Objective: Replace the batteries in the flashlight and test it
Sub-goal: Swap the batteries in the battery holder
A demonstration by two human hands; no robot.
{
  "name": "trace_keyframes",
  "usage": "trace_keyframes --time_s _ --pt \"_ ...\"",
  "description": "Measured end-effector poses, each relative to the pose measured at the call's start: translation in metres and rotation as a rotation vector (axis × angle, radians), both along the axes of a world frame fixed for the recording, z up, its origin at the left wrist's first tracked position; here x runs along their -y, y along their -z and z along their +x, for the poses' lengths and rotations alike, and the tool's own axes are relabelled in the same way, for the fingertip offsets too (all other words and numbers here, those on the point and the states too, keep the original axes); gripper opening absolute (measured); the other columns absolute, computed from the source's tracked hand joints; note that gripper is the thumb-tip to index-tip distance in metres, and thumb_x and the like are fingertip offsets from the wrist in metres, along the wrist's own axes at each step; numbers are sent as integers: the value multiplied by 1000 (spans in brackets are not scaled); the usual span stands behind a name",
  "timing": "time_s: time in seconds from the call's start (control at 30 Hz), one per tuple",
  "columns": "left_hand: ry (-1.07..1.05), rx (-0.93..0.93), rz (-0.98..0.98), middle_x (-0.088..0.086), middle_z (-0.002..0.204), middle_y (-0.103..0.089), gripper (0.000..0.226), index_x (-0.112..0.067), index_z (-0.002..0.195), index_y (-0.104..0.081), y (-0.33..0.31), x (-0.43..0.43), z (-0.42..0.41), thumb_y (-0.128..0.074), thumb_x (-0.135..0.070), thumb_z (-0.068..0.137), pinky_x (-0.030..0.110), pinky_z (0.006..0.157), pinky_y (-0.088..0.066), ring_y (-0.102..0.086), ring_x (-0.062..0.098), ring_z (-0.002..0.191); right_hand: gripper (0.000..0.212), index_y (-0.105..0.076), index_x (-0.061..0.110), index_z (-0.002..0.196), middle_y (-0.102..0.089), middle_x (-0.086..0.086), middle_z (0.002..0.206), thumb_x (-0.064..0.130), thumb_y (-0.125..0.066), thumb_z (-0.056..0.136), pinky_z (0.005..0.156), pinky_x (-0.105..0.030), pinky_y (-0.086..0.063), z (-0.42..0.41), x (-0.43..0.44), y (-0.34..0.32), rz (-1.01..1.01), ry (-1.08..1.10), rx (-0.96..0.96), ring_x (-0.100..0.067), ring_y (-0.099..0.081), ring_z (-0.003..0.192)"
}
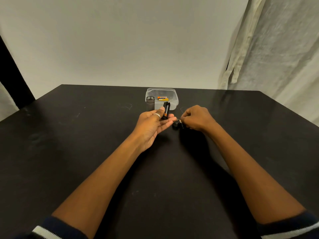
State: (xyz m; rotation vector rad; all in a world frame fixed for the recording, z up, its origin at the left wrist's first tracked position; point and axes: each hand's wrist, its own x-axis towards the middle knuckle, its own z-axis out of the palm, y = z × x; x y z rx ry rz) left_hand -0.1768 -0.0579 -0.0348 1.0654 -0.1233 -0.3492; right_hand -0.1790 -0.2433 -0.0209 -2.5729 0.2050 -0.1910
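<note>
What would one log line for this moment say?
left hand holds battery holder | right hand pinches end cap on table | flashlight body upright beside tub

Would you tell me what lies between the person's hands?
Head view: a small round black cap on the black table, touching the right hand, beside the left hand.

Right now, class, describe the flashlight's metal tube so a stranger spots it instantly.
On the black table, near the far edge, a clear plastic tub holds orange batteries. Left of it stands a grey metal tube, the only upright, thread-topped cylinder.
</note>
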Motion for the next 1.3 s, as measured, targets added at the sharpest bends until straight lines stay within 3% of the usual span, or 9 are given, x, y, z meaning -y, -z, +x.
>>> trace_keyframes --time_s 0.2,0.33,0.47,0.6,0.73,0.83,1.0,1.17,1.3 --pt "12 -1 -6 17 93 -79 24 1 120 -62 1 0 0 -54 -16 104 24 68 -61 -78 25 91 40 -75 5 73 -75 -11 73 32 -60 99 72 -35 -59 -1 0 0 59 48 53 -18 -66 64" --pt "43 13 -1 17 95 -79 24 0 119 -61 1 0 -1 -50 -17 106 26 70 -62 -78 27 93 32 -75 14 83 -73 0 77 33 -58 102 75 -32 -54 -8 -4 -6 93 13 238 -15 -67 75" --pt "82 47 30 12 96 -80 23 -6 116 -63 0 -1 -2 -45 -19 108 29 70 -62 -77 26 94 15 -75 30 106 -78 8 102 33 -60 102 72 -21 -54 -13 -11 -18 500 -144 242 -7 -70 97" --pt "130 81 70 9 97 -80 28 -6 121 -63 -2 -2 -6 -44 -23 109 28 69 -61 -78 23 92 20 -76 29 114 -77 4 114 23 -62 101 87 -35 -54 -15 -15 -21 742 -306 151 -15 -70 112" --pt "138 99 84 11 102 -79 30 -8 120 -64 -2 -2 -7 -44 -26 109 28 70 -61 -77 23 95 15 -76 14 110 -78 -8 110 15 -68 97 78 -31 -56 -13 -18 -19 840 -299 180 -16 -74 96" --pt "129 99 92 11 107 -78 30 -8 121 -66 -2 -1 -7 -46 -27 108 28 71 -61 -76 23 99 17 -75 7 105 -78 -13 103 18 -76 92 69 -25 -58 -11 -19 -18 836 -231 216 -11 -72 83" --pt "144 114 107 14 107 -78 29 -6 123 -65 -2 -3 -7 -51 -25 106 26 71 -61 -76 24 99 20 -76 8 96 -78 1 85 26 -79 88 57 -11 -52 -11 -22 -16 745 -182 287 1 -72 72" --pt "125 68 63 16 102 -79 28 -4 119 -64 -3 -4 -7 -47 -22 108 27 70 -61 -77 24 95 21 -76 7 105 -79 -5 97 25 -67 98 71 -31 -61 -12 -19 -17 600 -196 296 -11 -77 90" --pt "104 47 44 16 101 -79 28 -4 115 -67 -3 -3 -5 -45 -22 108 27 69 -62 -77 25 94 24 -75 13 114 -78 -1 103 16 -74 91 84 -25 -61 -16 -17 -21 347 -276 340 -11 -74 96"
